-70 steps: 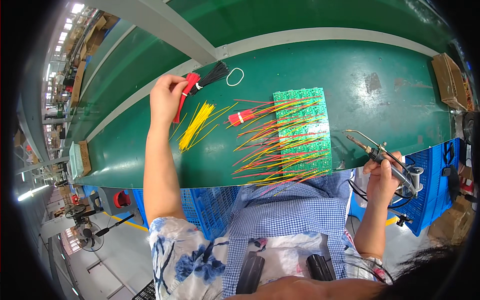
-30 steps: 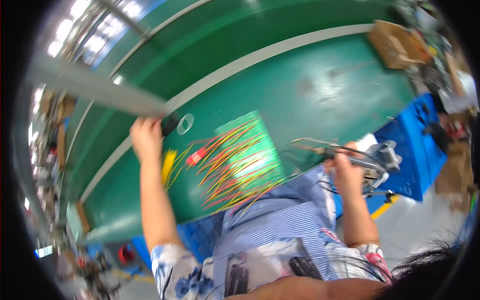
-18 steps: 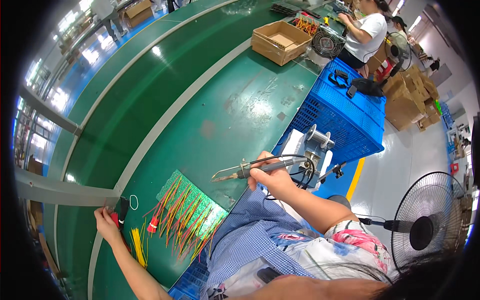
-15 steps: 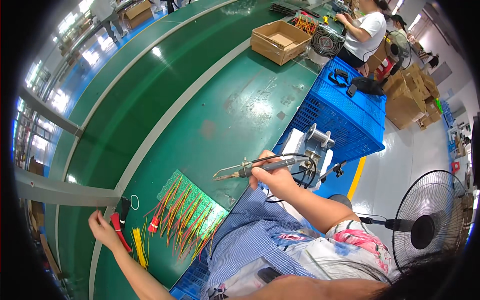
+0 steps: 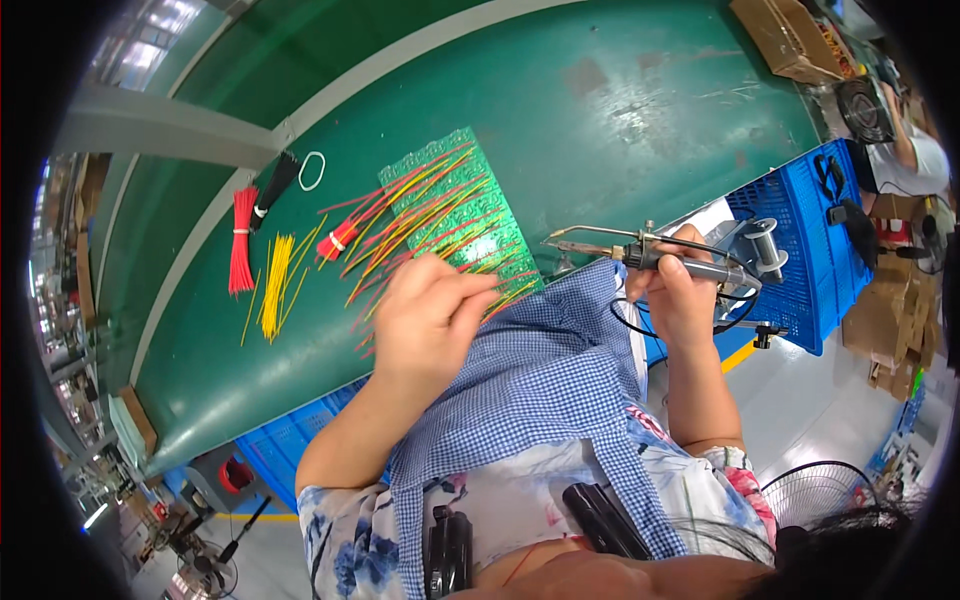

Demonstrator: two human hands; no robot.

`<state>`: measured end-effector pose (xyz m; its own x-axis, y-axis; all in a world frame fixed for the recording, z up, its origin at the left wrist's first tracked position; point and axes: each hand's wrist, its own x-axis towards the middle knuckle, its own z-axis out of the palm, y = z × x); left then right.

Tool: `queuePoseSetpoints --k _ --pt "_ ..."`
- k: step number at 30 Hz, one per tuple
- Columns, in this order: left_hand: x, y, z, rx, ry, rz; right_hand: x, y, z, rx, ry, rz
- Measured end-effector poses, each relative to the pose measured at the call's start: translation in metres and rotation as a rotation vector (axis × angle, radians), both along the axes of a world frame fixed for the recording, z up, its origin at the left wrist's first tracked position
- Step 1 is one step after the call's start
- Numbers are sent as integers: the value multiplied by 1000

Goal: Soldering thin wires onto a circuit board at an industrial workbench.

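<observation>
My right hand (image 5: 682, 300) is closed round a soldering iron (image 5: 690, 265) with a thin metal feed tube above its tip. The tip points left, just beyond the near right corner of a green circuit board panel (image 5: 455, 150). Rows of red and yellow wires (image 5: 440, 215) stick out across the panel toward the left. Over the wires' near ends is my left hand (image 5: 425, 315), thumb and forefinger pinched together; what lies between them is too small to make out. Further left lie a red wire bundle (image 5: 242, 245), a black bundle (image 5: 278, 190), loose yellow wires (image 5: 275, 295) and another red bundle (image 5: 338, 238).
A white ring (image 5: 313, 171) lies by the black bundle. Right of the table are a solder spool (image 5: 768, 250) and a blue crate (image 5: 800, 235). A cardboard box (image 5: 785, 40) stands at the far right, near another person (image 5: 915, 165). A metal post (image 5: 170, 125) crosses the far left.
My left hand has moved right, from beside the red bundle to the panel's near side. The view has shifted downward and turned; my right hand still holds the soldering iron.
</observation>
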<state>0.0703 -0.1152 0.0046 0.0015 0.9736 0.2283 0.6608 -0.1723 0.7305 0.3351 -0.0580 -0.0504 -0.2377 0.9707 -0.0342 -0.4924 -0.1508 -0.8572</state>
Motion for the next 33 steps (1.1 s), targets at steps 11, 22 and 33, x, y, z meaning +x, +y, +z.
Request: queuePoseSetpoints --k 11,22,33 --pt "22 2 -23 88 168 5 9 -10 -9 -72 -62 62" --pt "16 -4 -24 37 153 -5 7 -9 -11 -129 -75 65" --pt "13 -5 -25 28 152 -17 3 -10 -8 -113 -163 62"
